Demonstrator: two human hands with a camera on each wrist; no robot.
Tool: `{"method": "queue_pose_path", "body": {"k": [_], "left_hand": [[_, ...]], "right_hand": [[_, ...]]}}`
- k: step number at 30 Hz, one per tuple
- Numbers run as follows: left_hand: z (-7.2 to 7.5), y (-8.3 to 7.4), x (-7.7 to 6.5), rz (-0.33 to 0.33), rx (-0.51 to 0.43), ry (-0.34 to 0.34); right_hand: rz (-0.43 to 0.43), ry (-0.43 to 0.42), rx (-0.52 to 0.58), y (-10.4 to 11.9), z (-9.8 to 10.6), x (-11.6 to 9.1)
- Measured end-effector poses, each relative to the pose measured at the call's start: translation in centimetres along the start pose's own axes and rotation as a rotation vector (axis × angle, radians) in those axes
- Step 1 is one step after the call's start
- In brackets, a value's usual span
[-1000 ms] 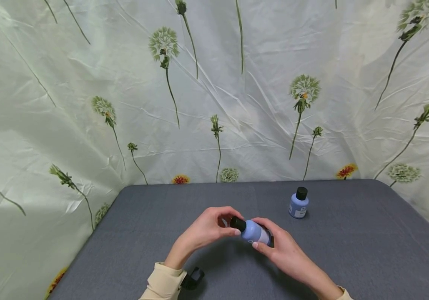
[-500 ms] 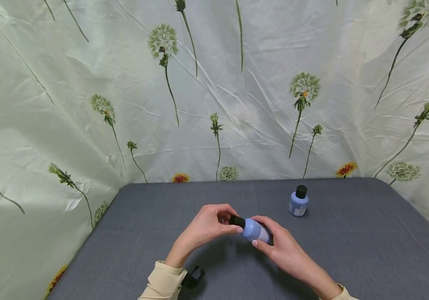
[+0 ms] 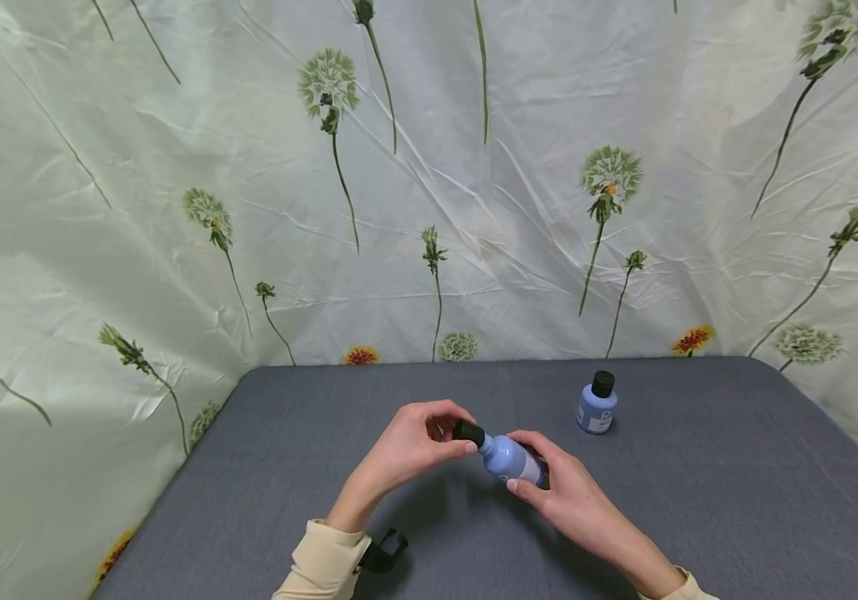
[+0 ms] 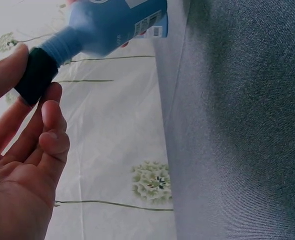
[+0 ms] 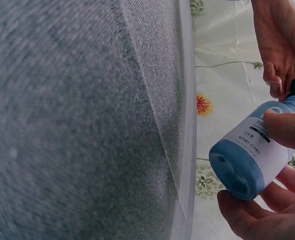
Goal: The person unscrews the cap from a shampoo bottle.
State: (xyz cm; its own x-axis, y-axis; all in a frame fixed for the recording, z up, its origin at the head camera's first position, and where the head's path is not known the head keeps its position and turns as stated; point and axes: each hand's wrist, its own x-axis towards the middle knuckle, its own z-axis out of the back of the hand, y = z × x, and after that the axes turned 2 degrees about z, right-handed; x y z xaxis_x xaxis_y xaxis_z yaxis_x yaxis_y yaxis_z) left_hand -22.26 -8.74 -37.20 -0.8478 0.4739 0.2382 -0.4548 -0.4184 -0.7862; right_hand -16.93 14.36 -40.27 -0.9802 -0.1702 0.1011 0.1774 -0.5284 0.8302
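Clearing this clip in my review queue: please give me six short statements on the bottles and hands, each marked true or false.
1. The left hand pinches a cap. True.
2. The cap is white. False: it is black.
3. The right hand grips a tilted bottle. True.
4. The cap is fully screwed down. False: the threaded neck shows.
5. The other bottle stands upright on the table. True.
6. The other bottle has no lid. False: its lid is on.

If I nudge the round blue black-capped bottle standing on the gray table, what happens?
The standing blue bottle looks rigid, its sides undented. Pushed high, it might tip, being taller than wide; toppled, its round body might roll.
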Motion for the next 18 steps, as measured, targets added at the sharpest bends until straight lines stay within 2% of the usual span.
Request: {"method": "queue_pose_path", "body": {"k": [5, 12, 18], "left_hand": [[0.19, 0.06, -0.08, -0.002, -0.014, -0.003], [0.48, 0.22, -0.17, -0.039, -0.014, 0.014], [0.48, 0.26, -0.03, -0.021, -0.027, 0.011]], "right_hand": [[-0.041, -0.006, -0.003, 0.0, -0.03, 0.0], [-0.035, -0.004, 0.051, -0.11, 0.13, 0.02], [-0.035, -0.014, 0.066, -0.13, 0.02, 0.13]]}}
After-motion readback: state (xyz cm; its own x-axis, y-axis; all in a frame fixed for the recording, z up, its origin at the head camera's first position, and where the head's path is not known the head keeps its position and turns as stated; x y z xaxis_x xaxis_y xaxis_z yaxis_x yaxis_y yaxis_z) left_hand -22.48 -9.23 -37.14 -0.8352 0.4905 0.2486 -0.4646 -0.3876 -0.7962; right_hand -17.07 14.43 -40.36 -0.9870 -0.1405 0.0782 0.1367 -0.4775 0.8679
